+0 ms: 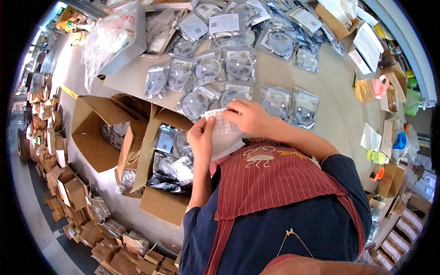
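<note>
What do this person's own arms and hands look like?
The left hand and right hand are bare and ungloved, with no ring or watch visible. The forearms are uncovered below short, dark navy sleeves.

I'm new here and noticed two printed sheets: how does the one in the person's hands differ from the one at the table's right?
The held sheet is pinched by the left hand, with the right hand at it; no hand touches the other sheet. The held sheet is near the bagged reels, the other sheet near a yellow-green bottle. Both are white with rows of small marks.
</note>
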Action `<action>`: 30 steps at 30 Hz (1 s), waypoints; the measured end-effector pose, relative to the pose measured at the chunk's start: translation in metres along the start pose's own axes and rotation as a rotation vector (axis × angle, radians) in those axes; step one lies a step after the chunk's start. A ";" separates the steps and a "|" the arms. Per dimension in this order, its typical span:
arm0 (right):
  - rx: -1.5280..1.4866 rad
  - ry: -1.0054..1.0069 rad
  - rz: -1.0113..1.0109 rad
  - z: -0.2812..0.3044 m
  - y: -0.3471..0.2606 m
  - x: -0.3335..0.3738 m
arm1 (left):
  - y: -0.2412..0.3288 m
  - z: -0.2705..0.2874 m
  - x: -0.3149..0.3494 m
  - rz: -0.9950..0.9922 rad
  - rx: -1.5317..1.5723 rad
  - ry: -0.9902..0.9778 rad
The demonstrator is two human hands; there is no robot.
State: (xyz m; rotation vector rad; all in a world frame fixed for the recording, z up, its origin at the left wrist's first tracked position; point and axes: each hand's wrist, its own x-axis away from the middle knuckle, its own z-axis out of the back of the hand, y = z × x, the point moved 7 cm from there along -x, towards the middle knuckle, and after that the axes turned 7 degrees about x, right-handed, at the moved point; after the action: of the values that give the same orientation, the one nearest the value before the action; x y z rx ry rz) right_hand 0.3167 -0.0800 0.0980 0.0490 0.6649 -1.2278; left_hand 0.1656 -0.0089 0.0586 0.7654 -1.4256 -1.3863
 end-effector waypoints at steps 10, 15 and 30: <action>-0.655 -0.430 -0.816 -0.061 0.135 0.051 | -0.028 0.104 -0.005 -0.019 0.183 0.270; -0.063 -0.564 -0.698 -0.079 0.125 0.046 | -0.026 0.112 -0.015 -0.042 0.200 0.267; 0.119 -0.217 -0.732 -0.061 0.237 -0.008 | -0.017 0.124 -0.044 -0.076 0.336 0.275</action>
State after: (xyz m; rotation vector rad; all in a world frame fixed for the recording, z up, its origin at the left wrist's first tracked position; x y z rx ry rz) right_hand 0.4969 0.0358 -0.0212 -0.2474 0.4227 -1.9435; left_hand 0.0622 0.0738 0.0472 1.1894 -1.4356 -1.0577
